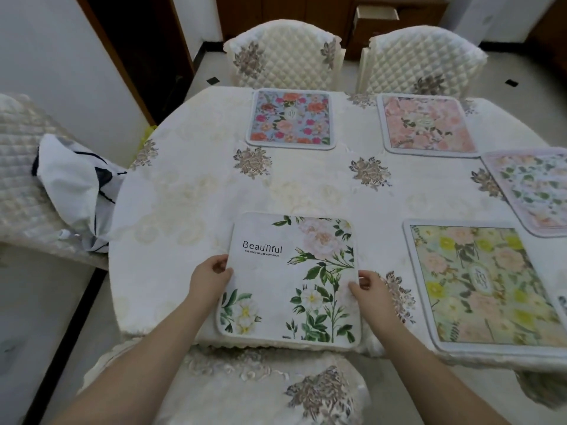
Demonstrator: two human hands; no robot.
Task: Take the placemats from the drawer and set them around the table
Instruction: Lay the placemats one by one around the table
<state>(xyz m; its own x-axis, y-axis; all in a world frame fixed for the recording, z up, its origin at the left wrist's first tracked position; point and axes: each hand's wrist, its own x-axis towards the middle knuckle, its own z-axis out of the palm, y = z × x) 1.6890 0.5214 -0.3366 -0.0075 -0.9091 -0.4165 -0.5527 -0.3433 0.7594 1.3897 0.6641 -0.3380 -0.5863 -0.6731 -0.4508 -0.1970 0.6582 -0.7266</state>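
Note:
A white placemat (276,277) printed with "Beautiful" and green-leaved flowers lies flat at the near edge of the table (190,185). My left hand (210,276) grips its left edge with curled fingers. At its right edge my right hand (369,289) pinches the mat. Several other floral placemats lie around the table: a blue one (290,119) and a pink one (428,125) at the far side, a pale green-leaved one (534,191) at the right, and a yellow-green one (484,286) at the near right. The open drawer (376,13) shows in the wooden cabinet behind.
Quilted cream chairs stand at the far side (285,59) (422,61), at the left (27,179) and right in front of me (233,388). A white cloth bag (76,188) lies on the left chair. A dark doorway is at the back left.

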